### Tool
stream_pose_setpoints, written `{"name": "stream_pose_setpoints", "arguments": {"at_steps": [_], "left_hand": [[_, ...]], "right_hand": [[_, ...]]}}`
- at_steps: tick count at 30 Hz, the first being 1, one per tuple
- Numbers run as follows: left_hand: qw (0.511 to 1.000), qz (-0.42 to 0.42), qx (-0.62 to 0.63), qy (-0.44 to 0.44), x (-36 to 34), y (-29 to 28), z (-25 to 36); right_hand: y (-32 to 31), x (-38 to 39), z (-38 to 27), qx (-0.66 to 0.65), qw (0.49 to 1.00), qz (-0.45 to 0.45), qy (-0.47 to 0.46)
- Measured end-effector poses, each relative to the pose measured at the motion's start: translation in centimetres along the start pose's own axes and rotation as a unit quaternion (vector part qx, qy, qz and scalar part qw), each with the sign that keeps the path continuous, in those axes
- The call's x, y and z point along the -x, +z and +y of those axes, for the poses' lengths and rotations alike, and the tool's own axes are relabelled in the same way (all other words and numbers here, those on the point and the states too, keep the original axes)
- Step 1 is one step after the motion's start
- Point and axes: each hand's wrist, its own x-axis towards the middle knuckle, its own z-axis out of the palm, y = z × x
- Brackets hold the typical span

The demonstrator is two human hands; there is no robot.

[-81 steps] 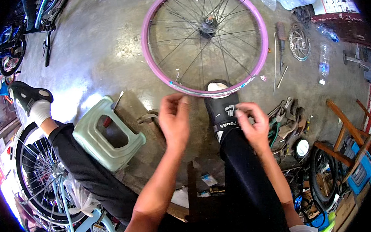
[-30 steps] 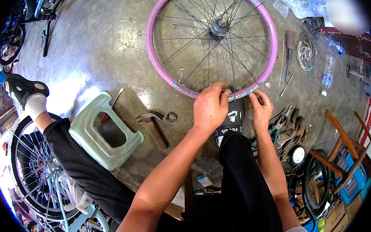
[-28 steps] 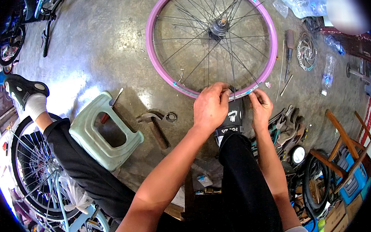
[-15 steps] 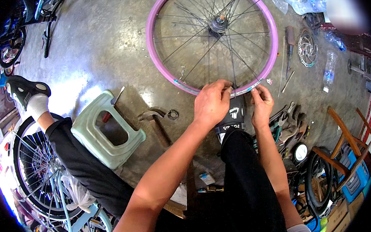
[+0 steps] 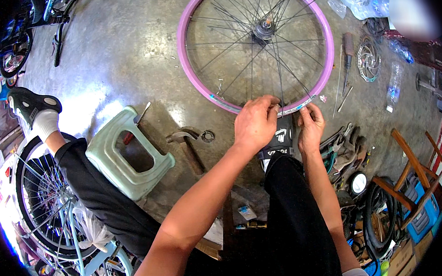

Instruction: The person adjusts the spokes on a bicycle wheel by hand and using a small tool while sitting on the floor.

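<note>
My left hand (image 5: pixel 255 124) and right hand (image 5: pixel 310 128) curl at the near edge of the purple wheel (image 5: pixel 184 59) by my shoe (image 5: pixel 282 135), their exact hold hidden, probably seating a spoke (image 5: pixel 280 78), which next calls for careful lining-up

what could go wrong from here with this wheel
The rim crosses over the shoe at its near edge, so it might slip down there if the left hand and right hand ease off. One spoke seems to stop short of the rim; its end might poke or snag. A small metal bit seen inside the rim could get knocked away.
</note>
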Motion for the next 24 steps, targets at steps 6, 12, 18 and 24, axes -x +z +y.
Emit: {"name": "stream_pose_setpoints", "arguments": {"at_steps": [6, 12, 18, 24], "left_hand": [[1.000, 0.007, -0.009, -0.006, -0.1, 0.1, 0.3], [1.000, 0.011, -0.013, 0.004, 0.0, 0.2, 0.3], [1.000, 0.007, -0.019, 0.007, -0.1, 0.2, 0.1], [0.983, 0.147, 0.098, 0.042, -0.7, -1.6, 1.1]], "right_hand": [[-0.2, 0.1, 0.2, 0.045, 0.999, -0.010, -0.016], [0.9, 0.4, 0.0, 0.036, 0.999, 0.022, -0.017], [1.2, 0.4, -0.1, 0.051, 0.998, 0.022, -0.032], [0.8, 0.2, 0.9, 0.033, 0.998, 0.022, -0.047]]}}
